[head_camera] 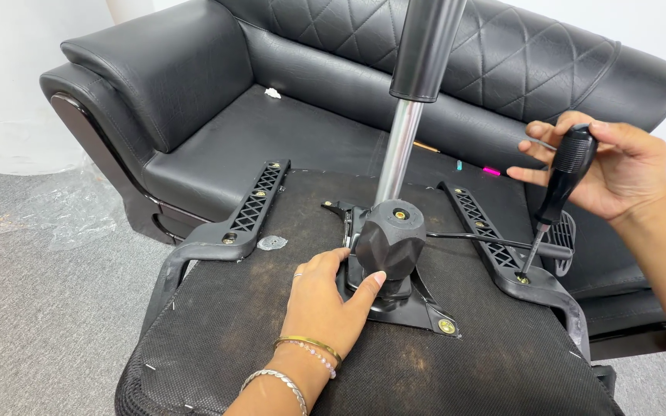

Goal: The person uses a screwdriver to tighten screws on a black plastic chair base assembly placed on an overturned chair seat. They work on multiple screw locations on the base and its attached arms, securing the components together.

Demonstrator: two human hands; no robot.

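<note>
Count by kind. Hands: two, the left hand (325, 296) at lower centre, the right hand (618, 169) at the right edge. Screwdriver (556, 192): one. Upturned chair seat (271, 347): one. Armrest brackets: two, the left bracket (244, 219) and the right bracket (495, 246). Gas-lift column (410, 100): one. Black sofa (194, 92): one. Bracelets (302, 358) on the left wrist: three.

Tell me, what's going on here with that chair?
A person has an upturned black mesh office chair seat in front of a black leather sofa. The right hand holds a black-handled screwdriver, tip on a screw in the black plastic armrest bracket. The left hand rests on the black metal tilt mechanism under the chrome gas cylinder.
</note>
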